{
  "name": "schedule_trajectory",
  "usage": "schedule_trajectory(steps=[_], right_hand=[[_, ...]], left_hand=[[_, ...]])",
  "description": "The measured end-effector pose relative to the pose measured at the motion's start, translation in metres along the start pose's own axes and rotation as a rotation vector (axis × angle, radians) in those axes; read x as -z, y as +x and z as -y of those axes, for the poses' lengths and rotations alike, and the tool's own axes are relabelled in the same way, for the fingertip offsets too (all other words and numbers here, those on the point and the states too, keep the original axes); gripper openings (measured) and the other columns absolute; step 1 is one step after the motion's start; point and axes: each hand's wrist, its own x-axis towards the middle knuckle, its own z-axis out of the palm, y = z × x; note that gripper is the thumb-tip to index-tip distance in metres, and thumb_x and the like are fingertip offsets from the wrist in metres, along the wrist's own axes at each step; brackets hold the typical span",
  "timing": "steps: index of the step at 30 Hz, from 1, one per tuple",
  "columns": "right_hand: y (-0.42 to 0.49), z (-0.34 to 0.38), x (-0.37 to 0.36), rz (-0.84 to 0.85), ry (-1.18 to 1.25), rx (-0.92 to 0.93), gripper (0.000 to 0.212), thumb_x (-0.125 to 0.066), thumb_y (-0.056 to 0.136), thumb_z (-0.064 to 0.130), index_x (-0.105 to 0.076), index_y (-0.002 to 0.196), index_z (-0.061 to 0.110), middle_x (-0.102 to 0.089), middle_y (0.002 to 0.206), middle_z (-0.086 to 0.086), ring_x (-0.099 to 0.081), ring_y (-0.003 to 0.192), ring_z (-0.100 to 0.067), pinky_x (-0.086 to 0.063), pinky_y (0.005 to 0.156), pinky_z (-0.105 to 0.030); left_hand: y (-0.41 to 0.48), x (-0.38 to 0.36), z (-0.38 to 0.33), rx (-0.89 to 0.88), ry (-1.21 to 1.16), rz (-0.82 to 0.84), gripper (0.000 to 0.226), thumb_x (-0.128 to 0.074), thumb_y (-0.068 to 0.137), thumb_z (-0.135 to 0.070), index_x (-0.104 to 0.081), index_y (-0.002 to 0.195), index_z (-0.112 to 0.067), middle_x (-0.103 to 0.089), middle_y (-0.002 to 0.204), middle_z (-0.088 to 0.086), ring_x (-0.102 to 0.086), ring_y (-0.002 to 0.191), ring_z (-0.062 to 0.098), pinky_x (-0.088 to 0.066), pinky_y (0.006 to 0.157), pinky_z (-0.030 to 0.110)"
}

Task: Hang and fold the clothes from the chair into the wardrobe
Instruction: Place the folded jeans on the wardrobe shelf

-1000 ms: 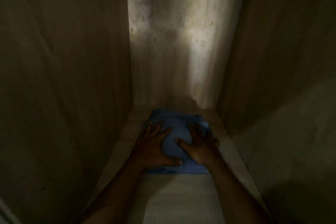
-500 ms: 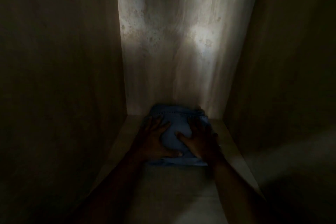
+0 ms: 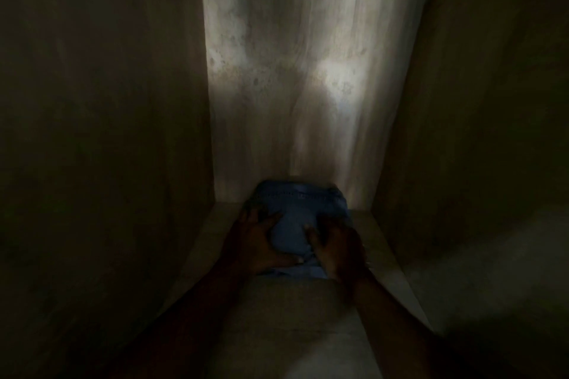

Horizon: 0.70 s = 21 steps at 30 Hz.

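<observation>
A: What is the biggest thing in view?

B: The wardrobe (image 3: 101, 132). We look into one dim compartment, with a dark side wall on the left and another on the right. The pale back panel (image 3: 308, 86) at the far end catches a patch of light.

A: And underneath?

B: A light wooden shelf (image 3: 295, 317) runs from the near edge to the back panel. Both forearms reach along it from the near side.

A: Where is the clothing?

B: A folded blue garment (image 3: 295, 209) lies flat on the shelf at its far end. Its far edge is touching or almost touching the back panel, and I cannot tell which. A stitched seam runs across its far side.

A: What are the hands doing?

B: The left hand (image 3: 258, 243) lies palm down on the left part of the garment, fingers spread apart and the thumb pointing right along the near edge. The right hand (image 3: 335, 246) lies palm down on the right part, fingers also apart. Neither is clamped on the cloth; both rest flat on top, with blue fabric showing between them.
</observation>
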Motion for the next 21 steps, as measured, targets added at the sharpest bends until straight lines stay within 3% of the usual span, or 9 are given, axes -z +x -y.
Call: schedule_trajectory(steps=[2,3,6,8,10,12,14,18,21], right_hand=[[-0.015,0.008,0.011,0.051,0.055,-0.017,0.037,-0.041,0.102,0.05,-0.06,0.122,0.026,-0.061,0.112,0.015,-0.057,0.103,-0.004,-0.025,0.088,0.001],[-0.024,0.01,0.013,0.077,0.085,-0.041,0.039,-0.042,0.102,0.048,-0.055,0.132,0.028,-0.058,0.12,0.015,-0.054,0.109,-0.003,-0.022,0.09,0.003],[-0.056,0.013,0.017,0.036,0.134,-0.04,0.05,-0.044,0.099,0.052,-0.052,0.139,0.023,-0.058,0.136,0.001,-0.055,0.124,-0.014,-0.042,0.101,-0.023],[-0.076,0.016,0.016,-0.013,0.131,0.006,0.048,-0.049,0.098,0.044,-0.056,0.136,0.016,-0.059,0.134,-0.006,-0.056,0.125,-0.02,-0.045,0.103,-0.031],[-0.092,0.029,0.017,-0.053,0.15,0.038,0.044,-0.052,0.096,0.034,-0.059,0.132,0.011,-0.06,0.131,-0.009,-0.056,0.125,-0.024,-0.043,0.104,-0.028],[-0.105,0.05,0.026,-0.029,0.147,0.032,0.039,-0.053,0.093,0.032,-0.063,0.124,0.01,-0.063,0.122,-0.011,-0.06,0.114,-0.027,-0.041,0.091,-0.019],[-0.121,0.07,0.034,0.025,0.159,-0.002,0.034,-0.06,0.091,0.021,-0.063,0.122,0.008,-0.064,0.12,-0.014,-0.061,0.11,-0.029,-0.035,0.081,-0.016],[-0.162,0.111,0.05,0.151,0.158,0.007,0.049,-0.064,0.092,0.021,-0.053,0.137,0.006,-0.056,0.137,-0.013,-0.053,0.126,-0.029,-0.042,0.099,-0.03],[-0.201,0.146,0.06,0.215,0.183,0.006,0.047,-0.058,0.097,0.031,-0.051,0.14,0.014,-0.052,0.141,-0.005,-0.047,0.131,-0.027,-0.028,0.111,-0.036]], left_hand=[[-0.01,0.001,-0.004,0.052,0.083,-0.01,0.127,-0.04,0.051,-0.103,-0.02,0.156,-0.035,-0.017,0.162,-0.006,-0.018,0.151,0.021,-0.015,0.123,0.034],[-0.015,0.001,-0.005,0.086,0.104,-0.016,0.119,-0.042,0.059,-0.1,-0.022,0.157,-0.034,-0.018,0.163,-0.003,-0.02,0.15,0.023,-0.02,0.122,0.037],[-0.047,0.012,-0.021,0.084,0.124,-0.026,0.104,-0.043,0.066,-0.09,-0.034,0.153,-0.032,-0.034,0.158,0.001,-0.033,0.144,0.023,-0.034,0.114,0.034],[-0.074,0.022,-0.032,0.064,0.069,-0.038,0.099,-0.047,0.064,-0.083,-0.046,0.146,-0.028,-0.045,0.151,0.003,-0.042,0.139,0.025,-0.04,0.108,0.033],[-0.102,0.033,-0.04,0.065,0.04,-0.076,0.094,-0.05,0.064,-0.074,-0.052,0.142,-0.021,-0.051,0.146,0.006,-0.049,0.133,0.026,-0.041,0.104,0.029],[-0.131,0.043,-0.046,0.115,0.059,-0.104,0.091,-0.053,0.063,-0.069,-0.052,0.141,-0.021,-0.052,0.143,0.004,-0.053,0.129,0.024,-0.042,0.1,0.023],[-0.16,0.054,-0.053,0.173,0.085,-0.11,0.096,-0.051,0.061,-0.072,-0.048,0.143,-0.022,-0.051,0.143,-0.001,-0.053,0.128,0.021,-0.044,0.103,0.027],[-0.225,0.078,-0.072,0.216,0.092,-0.073,0.082,-0.06,0.072,-0.063,-0.047,0.143,-0.024,-0.052,0.14,-0.001,-0.053,0.126,0.022,-0.047,0.102,0.031],[-0.284,0.095,-0.083,0.23,0.132,-0.079,0.08,-0.07,0.08,-0.051,-0.041,0.149,-0.022,-0.047,0.149,0.003,-0.05,0.132,0.023,-0.042,0.104,0.028]])
